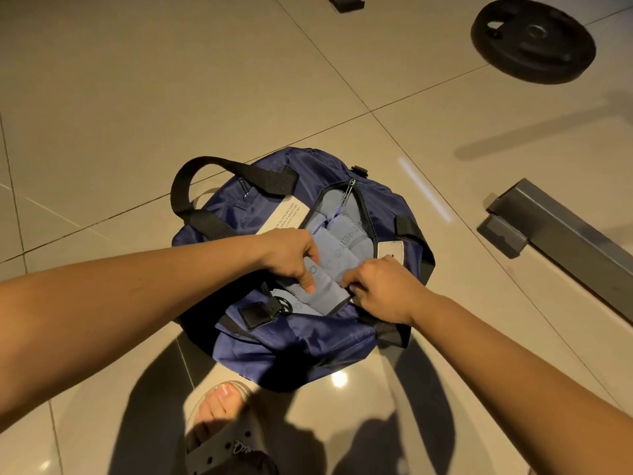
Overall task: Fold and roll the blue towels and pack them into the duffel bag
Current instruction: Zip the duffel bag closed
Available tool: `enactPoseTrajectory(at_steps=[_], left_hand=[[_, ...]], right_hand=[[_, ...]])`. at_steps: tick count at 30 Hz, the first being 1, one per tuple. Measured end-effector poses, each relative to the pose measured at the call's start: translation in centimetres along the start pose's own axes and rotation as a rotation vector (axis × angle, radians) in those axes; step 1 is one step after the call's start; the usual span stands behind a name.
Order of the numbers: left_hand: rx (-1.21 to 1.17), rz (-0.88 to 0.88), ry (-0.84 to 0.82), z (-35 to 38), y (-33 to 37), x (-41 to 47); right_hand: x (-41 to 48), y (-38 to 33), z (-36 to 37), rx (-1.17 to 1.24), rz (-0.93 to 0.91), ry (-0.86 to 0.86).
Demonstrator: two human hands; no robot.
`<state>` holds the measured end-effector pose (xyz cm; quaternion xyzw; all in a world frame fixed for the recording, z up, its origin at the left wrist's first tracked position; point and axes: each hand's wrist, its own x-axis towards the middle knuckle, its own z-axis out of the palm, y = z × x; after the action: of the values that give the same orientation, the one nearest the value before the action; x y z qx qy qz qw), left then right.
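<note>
A navy duffel bag (301,341) with black handles lies open on the tiled floor. Several rolled light-blue towels (342,241) lie side by side in its opening. My left hand (291,255) reaches in from the left, and its curled fingers grip the nearest rolled towel (323,282). My right hand (383,286) comes from the right; its fingers pinch at the near end of that towel by the bag's zip edge, and I cannot tell which of the two they hold.
A black weight plate (532,41) lies on the floor at the far right. A grey metal beam (561,234) with a foot runs along the right. My sandalled foot (222,430) stands just in front of the bag.
</note>
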<state>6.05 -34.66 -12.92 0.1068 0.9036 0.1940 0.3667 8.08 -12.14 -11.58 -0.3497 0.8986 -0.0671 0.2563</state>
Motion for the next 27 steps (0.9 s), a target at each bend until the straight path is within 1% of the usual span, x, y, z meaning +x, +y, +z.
enactPoseTrajectory(at_steps=[3,5,8,9,10,13,15,17,19,21,24,27], left_hand=[[0.099,-0.016,0.063,0.2,0.4,-0.3],[0.201,-0.03,0.103,0.7,0.6,-0.4],[0.42,-0.038,0.207,2.0,1.2,-0.2],[0.429,-0.047,0.22,2.1,1.2,-0.2],[0.397,-0.05,0.206,2.0,1.0,-0.3],[0.185,0.01,0.12,0.7,-0.3,-1.0],[0.068,0.058,0.114,0.0,-1.5,-1.8],[0.11,0.054,0.188,-0.2,-2.2,-2.4],[0.275,0.001,0.281,0.0,-2.0,-2.6],[0.34,-0.03,0.313,0.7,-1.4,-2.2],[0.226,-0.018,0.237,1.8,-0.9,-1.8],[0.167,0.03,0.239,1.8,-1.3,-2.2]], right_hand=[[-0.6,0.8,-0.2,0.064,-0.007,0.022],[-1.0,0.7,-0.4,0.042,-0.018,-0.008],[-1.9,0.4,-0.5,-0.03,-0.044,-0.065],[-2.3,0.3,-0.6,-0.04,-0.054,-0.075],[-2.5,0.3,-0.6,-0.037,-0.058,-0.086],[-2.8,0.1,-0.7,0.003,-0.059,-0.086],[-2.9,0.1,-0.6,-0.014,-0.068,-0.052],[-3.1,-0.1,-0.6,-0.097,-0.092,-0.024],[-3.2,-0.5,-0.5,-0.152,-0.106,-0.047],[-3.2,-0.8,-0.7,-0.172,-0.111,-0.058],[-3.2,-0.9,-1.2,-0.158,-0.128,-0.026],[-2.7,-1.2,-1.5,-0.104,-0.155,0.116]])
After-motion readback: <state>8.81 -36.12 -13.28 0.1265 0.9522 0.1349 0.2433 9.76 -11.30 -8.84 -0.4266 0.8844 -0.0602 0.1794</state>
